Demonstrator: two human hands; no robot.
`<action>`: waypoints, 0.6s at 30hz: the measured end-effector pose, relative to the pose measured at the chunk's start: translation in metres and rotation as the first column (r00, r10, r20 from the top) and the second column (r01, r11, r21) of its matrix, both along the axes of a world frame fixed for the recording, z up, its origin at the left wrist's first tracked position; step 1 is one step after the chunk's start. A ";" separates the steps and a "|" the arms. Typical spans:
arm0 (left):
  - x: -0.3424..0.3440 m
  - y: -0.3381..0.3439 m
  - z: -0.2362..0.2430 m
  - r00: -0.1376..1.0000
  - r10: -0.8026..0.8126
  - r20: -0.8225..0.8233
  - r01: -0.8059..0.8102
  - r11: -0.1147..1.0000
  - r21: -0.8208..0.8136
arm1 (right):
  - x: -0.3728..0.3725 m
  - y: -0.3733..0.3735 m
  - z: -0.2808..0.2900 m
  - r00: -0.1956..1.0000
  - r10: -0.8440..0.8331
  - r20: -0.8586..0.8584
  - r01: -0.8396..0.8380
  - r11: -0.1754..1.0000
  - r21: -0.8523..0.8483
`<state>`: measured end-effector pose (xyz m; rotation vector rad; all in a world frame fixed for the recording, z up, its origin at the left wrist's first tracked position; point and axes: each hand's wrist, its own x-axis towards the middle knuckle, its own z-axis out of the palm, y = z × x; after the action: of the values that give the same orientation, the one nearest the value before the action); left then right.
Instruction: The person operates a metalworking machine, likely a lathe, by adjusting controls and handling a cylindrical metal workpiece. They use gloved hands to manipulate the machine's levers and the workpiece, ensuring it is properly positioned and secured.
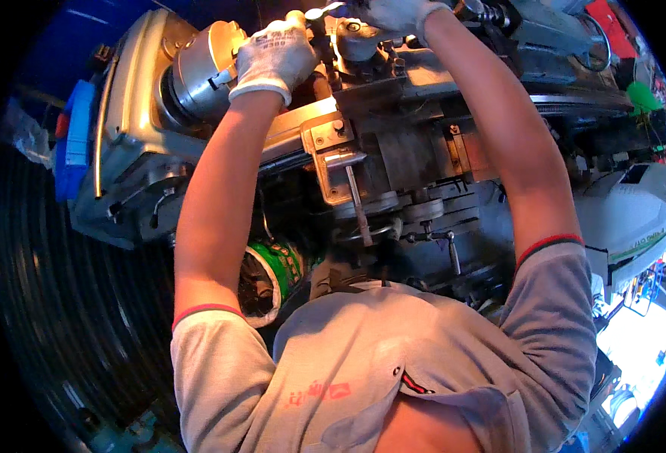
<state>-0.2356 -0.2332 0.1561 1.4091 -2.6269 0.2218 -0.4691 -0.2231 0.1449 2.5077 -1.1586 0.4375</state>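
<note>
Both hands wear white work gloves and reach over a metal lathe. My left hand [276, 57] is closed beside the round steel chuck [201, 75], its fingers curled over something I cannot make out. At the top edge, partly cut off and in shade, my right hand [401, 13] is just right of the tool post [357, 41]. Its fingers look closed, and what they grip is hidden. A small shiny metal piece [324, 11] shows between the two hands; its far end runs out of sight.
The lathe carriage [325, 166] has a lever [357, 200] and a crank handle [453, 253] on my side. Below my left forearm is a green-and-white round container [276, 268]. A blue plastic piece [76, 140] hangs left of the headstock [133, 90]. Dark corrugated sheeting [69, 302] lies far left.
</note>
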 end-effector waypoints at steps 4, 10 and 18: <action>0.015 -0.037 -0.005 0.989 -0.142 -0.032 0.143 0.988 0.053 | 0.006 -0.021 0.012 0.950 -0.219 -0.223 0.266 0.942 0.207; 0.035 -0.057 -0.010 0.918 -0.385 -0.093 0.370 0.917 -0.150 | 0.042 0.040 0.021 0.873 -0.316 -0.372 0.384 0.915 0.124; 0.008 0.019 -0.002 0.999 -0.049 -0.014 0.051 0.981 0.185 | 0.017 0.041 0.014 0.960 -0.280 0.006 0.279 0.958 0.068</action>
<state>-0.2273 -0.2140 0.1544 1.3905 -2.7317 -0.0364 -0.4518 -0.1818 0.1584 2.3466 -1.5299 0.3478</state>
